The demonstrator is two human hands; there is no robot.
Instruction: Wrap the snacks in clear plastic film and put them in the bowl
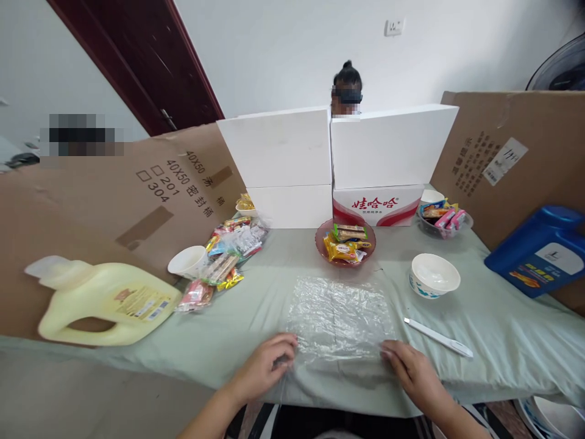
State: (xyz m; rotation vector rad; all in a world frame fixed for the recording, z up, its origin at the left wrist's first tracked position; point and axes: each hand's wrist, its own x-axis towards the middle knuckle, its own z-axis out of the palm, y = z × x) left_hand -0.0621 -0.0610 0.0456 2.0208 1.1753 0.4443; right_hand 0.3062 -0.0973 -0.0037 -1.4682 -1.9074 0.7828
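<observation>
A clear, crinkled plastic bag (339, 317) lies flat on the green cloth in front of me. My left hand (269, 360) pinches its near left edge, thumb and fingers closed. At the near right corner, my right hand (406, 366) grips the same bag between thumb and fingers. Just beyond the bag stands a reddish glass bowl (320, 251) with wrapped snacks (345, 249) in it. To the right of my right hand rests a white utility knife (439, 337). Behind the knife is a paper bowl (434, 275) with something whitish inside that I cannot make out.
Several wrapped snacks (231, 250) are piled at left beside a white bowl (187, 262) and a yellow detergent jug (109, 303). A blue bottle (539, 250) leans at right near a clear snack bowl (442, 225). Cardboard (178, 189) and white boxes (287, 152) screen the table; two people are behind.
</observation>
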